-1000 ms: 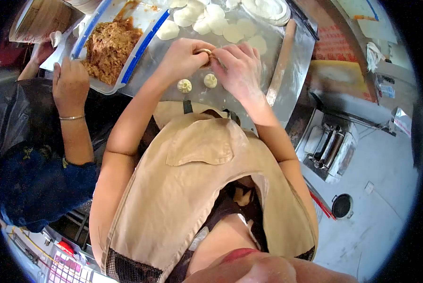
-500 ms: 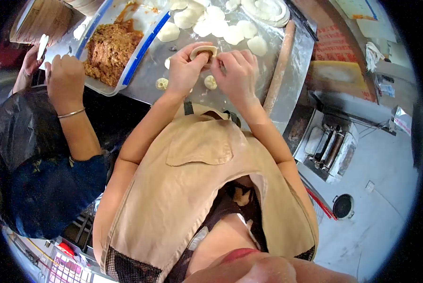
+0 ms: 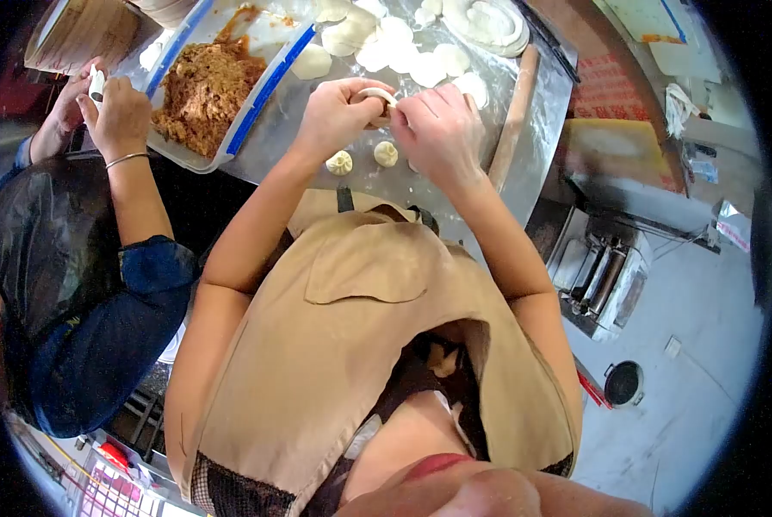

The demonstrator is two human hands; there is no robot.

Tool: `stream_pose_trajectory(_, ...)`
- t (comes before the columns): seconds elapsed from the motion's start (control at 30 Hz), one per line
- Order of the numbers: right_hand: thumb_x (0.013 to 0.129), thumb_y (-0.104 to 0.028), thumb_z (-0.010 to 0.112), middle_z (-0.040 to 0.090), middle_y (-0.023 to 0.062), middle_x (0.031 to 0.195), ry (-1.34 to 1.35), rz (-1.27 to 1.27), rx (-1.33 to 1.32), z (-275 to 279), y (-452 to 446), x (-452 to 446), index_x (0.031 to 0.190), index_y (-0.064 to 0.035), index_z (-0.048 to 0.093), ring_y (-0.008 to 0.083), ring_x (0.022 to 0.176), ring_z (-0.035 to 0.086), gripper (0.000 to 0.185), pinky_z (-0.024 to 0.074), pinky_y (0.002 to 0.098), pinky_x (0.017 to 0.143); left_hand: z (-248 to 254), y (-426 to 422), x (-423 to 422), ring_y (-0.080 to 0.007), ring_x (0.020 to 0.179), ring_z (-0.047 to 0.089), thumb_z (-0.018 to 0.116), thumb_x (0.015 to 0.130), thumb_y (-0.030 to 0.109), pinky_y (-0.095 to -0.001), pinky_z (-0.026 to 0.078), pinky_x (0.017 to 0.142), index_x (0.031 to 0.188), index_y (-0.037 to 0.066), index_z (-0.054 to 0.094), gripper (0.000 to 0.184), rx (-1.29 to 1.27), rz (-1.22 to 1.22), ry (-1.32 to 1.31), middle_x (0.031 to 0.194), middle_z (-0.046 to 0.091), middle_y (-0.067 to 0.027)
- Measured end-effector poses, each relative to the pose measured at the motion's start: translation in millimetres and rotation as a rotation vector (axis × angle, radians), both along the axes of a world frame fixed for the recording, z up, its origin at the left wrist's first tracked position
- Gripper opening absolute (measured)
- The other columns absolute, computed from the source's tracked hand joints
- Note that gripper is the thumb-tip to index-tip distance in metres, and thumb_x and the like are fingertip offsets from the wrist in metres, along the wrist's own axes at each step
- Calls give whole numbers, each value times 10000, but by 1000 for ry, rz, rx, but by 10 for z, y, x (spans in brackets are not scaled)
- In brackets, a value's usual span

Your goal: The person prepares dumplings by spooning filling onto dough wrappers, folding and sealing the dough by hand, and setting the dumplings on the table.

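Cupped in my left hand (image 3: 338,116) is a bun (image 3: 375,93), its pale dough wrapper curved up round a brown filling. The fingers of my right hand (image 3: 439,129) pinch the wrapper's right edge. Two pleated buns, one on the left (image 3: 339,162) and one on the right (image 3: 386,154), sit on the metal table (image 3: 274,146) just below my hands. Flat dough wrappers (image 3: 394,47) lie scattered beyond them. To the left, a white tray with a blue rim (image 3: 269,90) holds a mound of minced filling (image 3: 203,95).
A floury rolling pin (image 3: 515,116) lies at the table's right side, near coiled dough (image 3: 493,26). On the left, a co-worker's hands (image 3: 119,116) hold a small white piece. Bamboo steamers (image 3: 80,34) stand at the far left; a roller machine (image 3: 601,271) is at right.
My hands stay together at the bun, and its wrapper edge looks more drawn up. The co-worker's hands have come together round the white piece. The view has shifted slightly.
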State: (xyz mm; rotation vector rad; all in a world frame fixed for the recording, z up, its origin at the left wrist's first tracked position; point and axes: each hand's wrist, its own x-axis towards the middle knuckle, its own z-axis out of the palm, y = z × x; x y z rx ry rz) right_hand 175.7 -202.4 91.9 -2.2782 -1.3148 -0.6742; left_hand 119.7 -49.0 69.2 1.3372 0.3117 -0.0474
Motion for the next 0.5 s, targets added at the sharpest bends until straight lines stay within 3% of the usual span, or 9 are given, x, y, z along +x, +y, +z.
stream_pose_trajectory(0.1,650,-156,672,550,-7,665,-12,-48,20,44,24,-34,625,-125,549,190,690,506,129,388,331,607,21,25,2,-108,729,627,535,847,52,-244,526,674,1031,-28,636,224,110,-79,11,838,652,-53)
stream_pose_trajectory(0.17,663,-165,669,549,0,659,-36,-10,-66,-37,5,21,629,-125,562,195,694,511,119,396,333,613,107,85,78,-108,741,624,538,851,79,-247,518,691,1040,-28,631,236,341,-227,16,844,656,-47)
stream_pose_trajectory(0.2,663,-165,669,549,0,659,-40,-10,-68,-51,-8,1,629,-125,562,195,694,511,119,396,333,613,125,105,84,-108,799,617,551,863,119,-247,512,725,1073,-11,621,256,155,-201,50,914,654,-51)
stream_pose_trajectory(0.23,672,-168,667,545,3,649,7,-60,-7,-52,-24,-23,625,-124,562,198,690,513,124,398,332,615,137,81,55,-108,799,617,551,863,119,-247,512,725,1073,-11,621,256,151,-199,43,914,654,-51)
stream_pose_trajectory(0.3,681,-172,665,540,6,639,49,-116,60,-103,-9,-38,620,-122,562,201,685,516,130,400,331,617,122,8,-63,-110,867,605,559,877,152,-249,509,751,1110,5,607,280,-662,1,102,1002,638,-61)
stream_pose_trajectory(0.37,696,-177,662,540,12,629,84,-189,102,-203,24,-105,610,-119,566,206,663,512,142,399,334,611,-26,-154,-89,-107,893,598,545,892,156,-259,517,762,1145,32,599,287,-620,63,82,1052,620,-52)
stream_pose_trajectory(0.43,695,-179,662,539,12,622,69,-197,87,-174,63,-122,608,-118,568,205,652,508,142,396,336,605,-102,-257,-96,-102,888,600,519,904,126,-266,523,768,1168,48,595,286,-187,183,9,1039,623,-41)
stream_pose_trajectory(0.5,695,-181,662,538,12,616,50,-207,74,-178,70,-104,605,-117,571,204,642,505,143,393,338,600,-195,-239,-51,-100,857,608,503,904,86,-263,531,755,1155,48,607,275,-93,158,-60,1001,633,-40)
